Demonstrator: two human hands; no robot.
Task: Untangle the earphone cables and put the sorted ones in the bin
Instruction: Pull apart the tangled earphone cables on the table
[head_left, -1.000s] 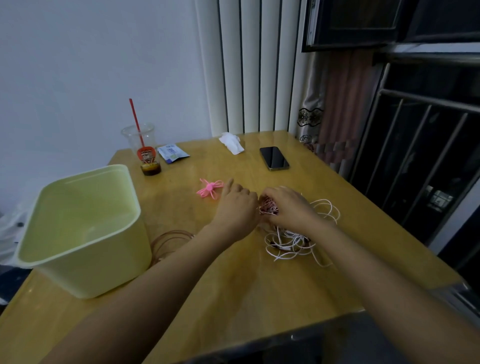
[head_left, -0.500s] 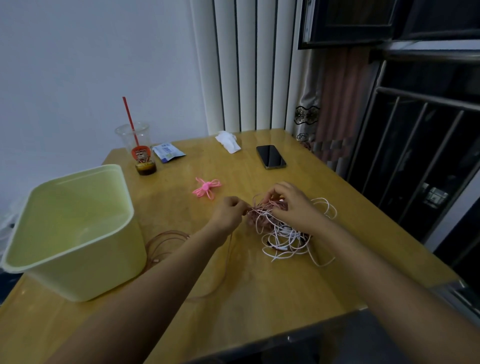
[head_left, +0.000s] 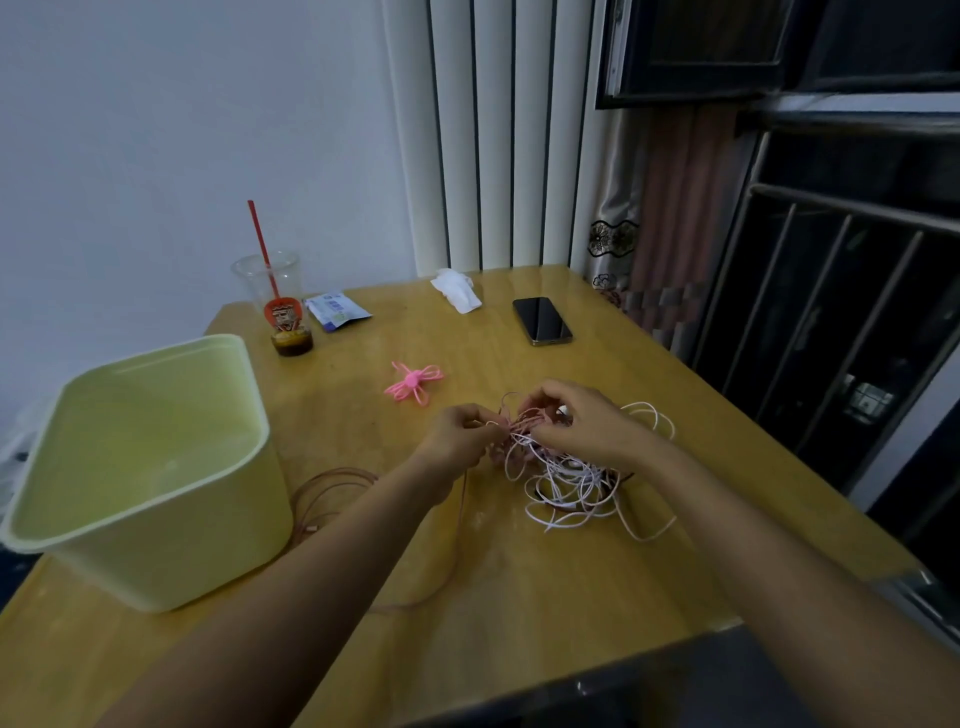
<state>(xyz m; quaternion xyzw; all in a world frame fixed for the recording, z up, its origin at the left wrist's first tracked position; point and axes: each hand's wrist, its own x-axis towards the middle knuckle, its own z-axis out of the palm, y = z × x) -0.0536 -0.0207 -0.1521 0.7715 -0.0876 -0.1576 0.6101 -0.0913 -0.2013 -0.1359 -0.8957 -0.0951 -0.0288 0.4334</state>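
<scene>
Works a tangle of cables (head_left: 566, 478) near the middle of the table (head_left: 519, 597). Pinches a pink strand at the tangle's 10 o'clock edge with the left hand (head_left: 460, 434), fingertips pressed together. Digs into its 12 o'clock side with the right hand (head_left: 582, 423), fingers curled round strands hidden under the palm. Cannot tell one earphone from another in the dim light. Shows a bin (head_left: 140, 467) at 9 o'clock and a tied pink cable (head_left: 413, 382) at 11 o'clock. Loses part of a thin reddish cable (head_left: 332, 493) under the left forearm.
</scene>
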